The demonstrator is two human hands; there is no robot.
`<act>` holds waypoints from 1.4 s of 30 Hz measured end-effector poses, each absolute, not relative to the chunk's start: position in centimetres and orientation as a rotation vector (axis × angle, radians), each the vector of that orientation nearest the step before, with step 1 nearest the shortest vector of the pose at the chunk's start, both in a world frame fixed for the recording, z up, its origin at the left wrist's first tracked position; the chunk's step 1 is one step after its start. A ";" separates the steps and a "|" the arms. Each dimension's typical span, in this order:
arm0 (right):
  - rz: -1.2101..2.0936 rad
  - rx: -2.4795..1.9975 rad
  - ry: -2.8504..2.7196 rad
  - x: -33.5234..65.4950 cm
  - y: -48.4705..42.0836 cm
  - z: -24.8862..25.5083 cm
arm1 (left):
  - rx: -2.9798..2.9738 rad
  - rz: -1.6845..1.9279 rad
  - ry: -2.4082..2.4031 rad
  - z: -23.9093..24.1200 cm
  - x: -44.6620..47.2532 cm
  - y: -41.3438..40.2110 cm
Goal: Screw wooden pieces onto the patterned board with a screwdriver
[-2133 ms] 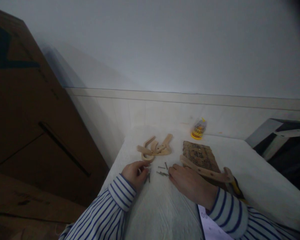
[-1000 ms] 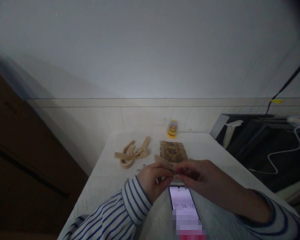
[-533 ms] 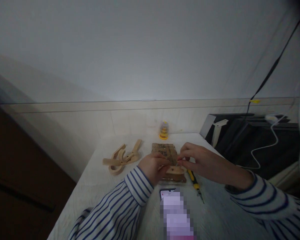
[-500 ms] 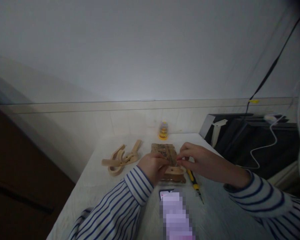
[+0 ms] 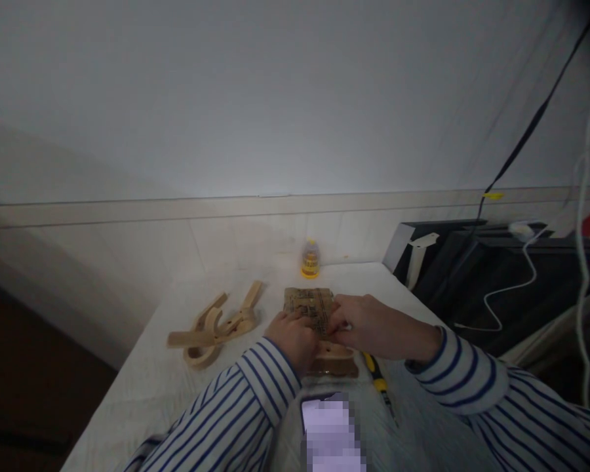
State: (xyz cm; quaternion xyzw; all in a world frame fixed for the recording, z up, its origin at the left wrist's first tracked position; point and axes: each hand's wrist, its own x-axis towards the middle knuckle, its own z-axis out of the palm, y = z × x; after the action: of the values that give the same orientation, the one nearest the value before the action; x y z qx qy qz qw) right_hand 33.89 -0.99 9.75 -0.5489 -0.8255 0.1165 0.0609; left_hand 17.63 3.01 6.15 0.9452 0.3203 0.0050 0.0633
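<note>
Two-handed at the curved, drilled wooden piece (image 5: 338, 353) over the printed brown packet (image 5: 307, 299): covering the wood's left end with left hand (image 5: 295, 339), clamping indiscernible; pinching by its hole with right hand (image 5: 361, 322), fingertips together.

we see dim, grey light. the wall (image 5: 275, 118) is brightest low in the middle, with soft shadow at left. the top right corner goes black. squares blur the phone (image 5: 327, 426); the bag (image 5: 302, 301) looks fuzzy.

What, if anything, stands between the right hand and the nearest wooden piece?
Nothing visible: the right hand is close to the wooden piece, though contact is unclear. The yellow-and-black screwdriver lies off to the right.
</note>
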 end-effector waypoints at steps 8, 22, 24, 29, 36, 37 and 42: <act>0.396 -1.726 -2.589 33.1 -0.3 10.5 | 2.837 0.006 0.956 6.4 17.6 2.9; 0.375 -1.799 -2.703 32.5 0.0 10.7 | 2.840 -0.050 0.981 5.6 18.0 3.1; 0.359 -1.817 -2.716 32.3 -0.1 11.0 | 2.847 -0.045 0.976 5.5 18.0 3.2; 0.296 -1.899 -2.746 31.6 -0.1 11.5 | 2.832 -0.065 0.961 5.4 18.0 3.4; 0.273 -1.943 -2.806 30.7 0.0 12.1 | 2.796 -0.084 0.966 5.7 18.1 3.4; 0.278 -1.943 -2.812 30.7 0.0 12.1 | 2.800 -0.079 0.964 5.7 18.1 3.3; 0.291 -1.959 -2.815 30.5 -0.1 12.1 | 2.803 -0.035 0.972 5.5 18.1 3.3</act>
State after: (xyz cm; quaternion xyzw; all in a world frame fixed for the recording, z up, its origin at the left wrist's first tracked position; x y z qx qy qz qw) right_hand 30.54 -0.10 12.09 -0.5628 -0.8087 0.0835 -0.1496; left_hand 18.12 3.29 5.50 0.9412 0.3263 -0.0119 0.0872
